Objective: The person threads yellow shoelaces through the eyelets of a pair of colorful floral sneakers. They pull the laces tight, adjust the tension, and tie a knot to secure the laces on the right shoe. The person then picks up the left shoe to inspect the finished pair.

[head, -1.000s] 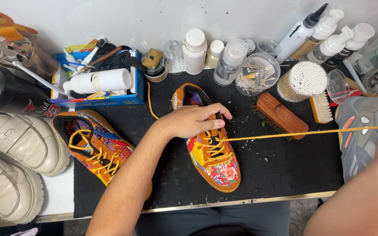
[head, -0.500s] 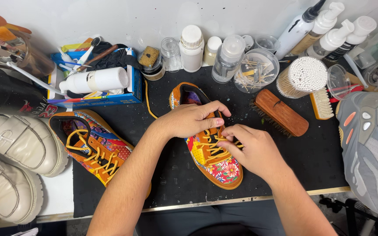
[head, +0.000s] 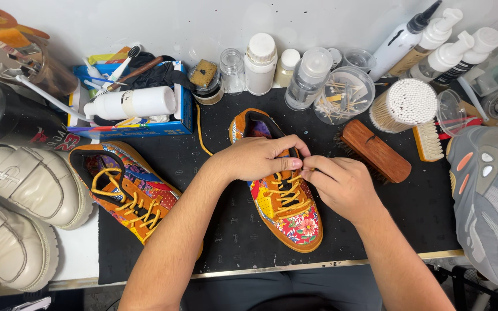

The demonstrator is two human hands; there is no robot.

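Head view: patchwork sneaker (head: 286, 210) at the centre of the black table mat (head: 226, 230), long axis toe-near, heel-far. Left hand (head: 260, 158) clamps over the tongue; right hand (head: 338, 184), just right of it, pinches the yellow lace (head: 286, 201) at an upper eyelet. Second sneaker (head: 131, 193) lies left.

Tabletop (head: 82, 262) bearing a black mat (head: 422, 213); on the mat, two patterned sneakers (head: 286, 201) (head: 128, 193), a wooden brush (head: 376, 151), a blue box (head: 139, 128); bottles (head: 260, 64) along the wall; cream shoes (head: 27, 184) at left; grey sneaker (head: 491, 196) at right.
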